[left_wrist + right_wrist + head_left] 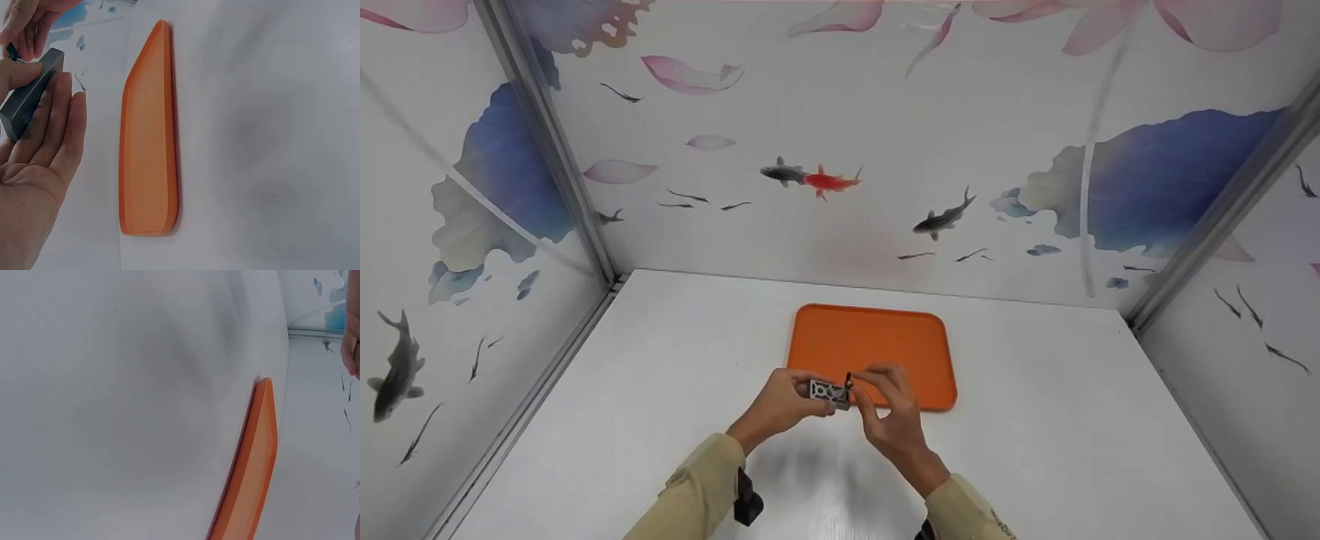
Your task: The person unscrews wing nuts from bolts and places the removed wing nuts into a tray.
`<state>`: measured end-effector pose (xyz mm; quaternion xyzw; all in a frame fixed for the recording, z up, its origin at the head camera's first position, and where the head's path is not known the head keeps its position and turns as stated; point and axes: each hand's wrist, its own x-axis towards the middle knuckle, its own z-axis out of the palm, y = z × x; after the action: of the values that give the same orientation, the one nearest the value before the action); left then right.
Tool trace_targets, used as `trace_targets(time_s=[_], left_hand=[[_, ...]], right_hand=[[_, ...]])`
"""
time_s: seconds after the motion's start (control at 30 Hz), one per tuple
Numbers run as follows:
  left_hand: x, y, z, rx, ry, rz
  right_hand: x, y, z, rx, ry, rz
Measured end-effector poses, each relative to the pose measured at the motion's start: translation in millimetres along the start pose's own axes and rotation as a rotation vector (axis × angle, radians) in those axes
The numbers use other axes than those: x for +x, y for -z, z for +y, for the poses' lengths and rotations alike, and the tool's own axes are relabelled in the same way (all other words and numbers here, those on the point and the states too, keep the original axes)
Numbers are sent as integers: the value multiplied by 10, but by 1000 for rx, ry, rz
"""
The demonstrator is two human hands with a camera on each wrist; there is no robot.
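Observation:
In the head view my left hand [780,403] grips a small grey metal block [829,393] with round openings in its face, above the near edge of the orange tray [877,337]. The left wrist view shows the block's smooth grey side [35,93] between thumb and fingers. My right hand [896,424] pinches a small dark piece [849,381] between thumb and fingertips, right at the block's right end. That piece [12,52] is too small to identify. Most of the right hand lies outside the right wrist view.
The orange tray [247,478] lies flat on the white table [675,352]. Walls printed with fish and petals, such as the back wall [877,240], surround the table on three sides, with grey metal posts [562,150] at the corners.

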<state>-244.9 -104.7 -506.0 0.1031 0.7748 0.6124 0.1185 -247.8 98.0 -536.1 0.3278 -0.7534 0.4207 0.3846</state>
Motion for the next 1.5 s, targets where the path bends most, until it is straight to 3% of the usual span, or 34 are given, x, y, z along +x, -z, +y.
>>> trace_targets(time_s=[0.37, 1.03, 1.5], left_hand=[[-8, 3, 1, -17, 2, -5], [-7, 24, -10, 12, -4, 6], [0, 22, -15, 2, -8, -6]], right_hand=[[-11, 1, 8, 43, -7, -5], [13, -35, 50, -71, 23, 55], [15, -7, -1, 2, 17, 32]])
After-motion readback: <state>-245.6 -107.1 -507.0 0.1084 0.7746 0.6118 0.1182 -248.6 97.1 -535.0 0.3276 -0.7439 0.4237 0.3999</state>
